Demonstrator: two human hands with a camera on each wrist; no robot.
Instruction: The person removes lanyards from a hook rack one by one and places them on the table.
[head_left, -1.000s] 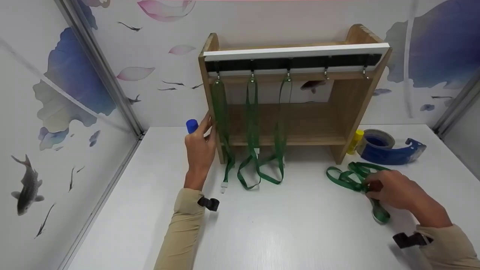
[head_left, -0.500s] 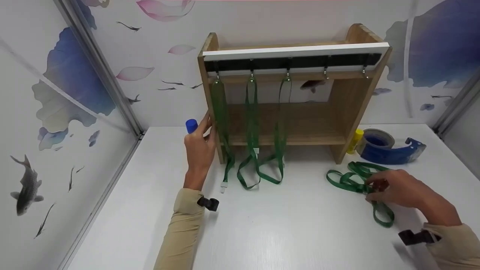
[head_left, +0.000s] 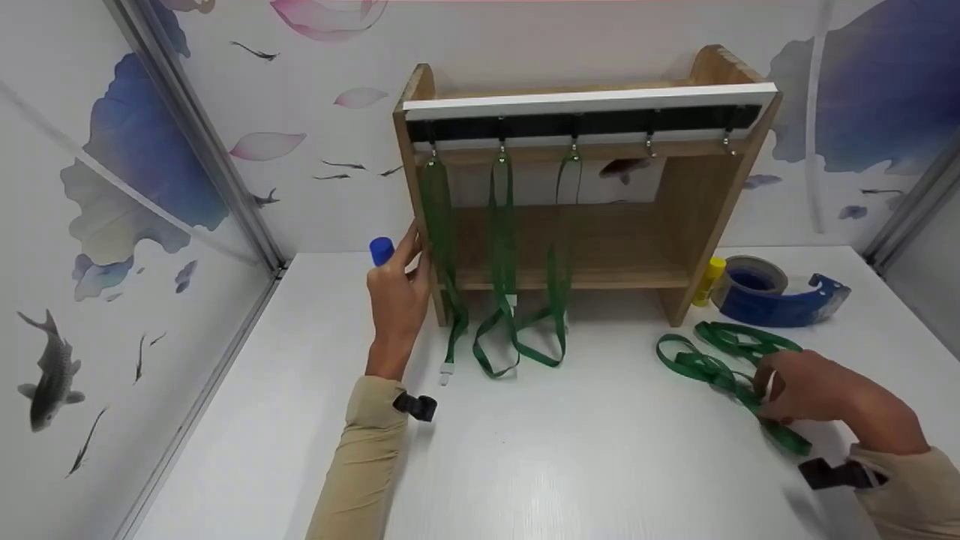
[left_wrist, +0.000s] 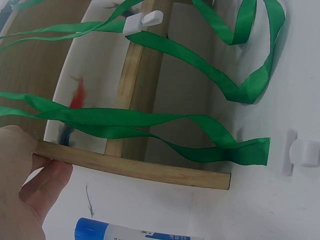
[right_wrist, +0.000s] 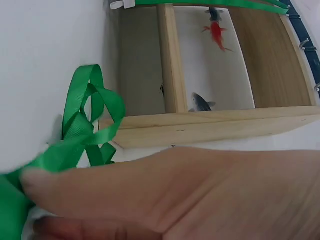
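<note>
In the head view my left hand holds the left side panel of the wooden shelf; its fingers also show at the panel in the left wrist view. Three green lanyards hang from the left hooks of the black rail. At the right, my right hand pinches a strap of the loose green lanyards on the table. In the right wrist view the green strap runs under my thumb, and the fingertips are partly hidden.
A blue tape dispenser with a roll and a yellow glue stick stand right of the shelf. A blue-capped stick is behind my left hand. The two right hooks carry nothing. Printed walls enclose the white table.
My right hand has moved slightly right, and the loose lanyard beneath it has shifted and stretched towards the lower right. My left hand stays on the shelf panel.
</note>
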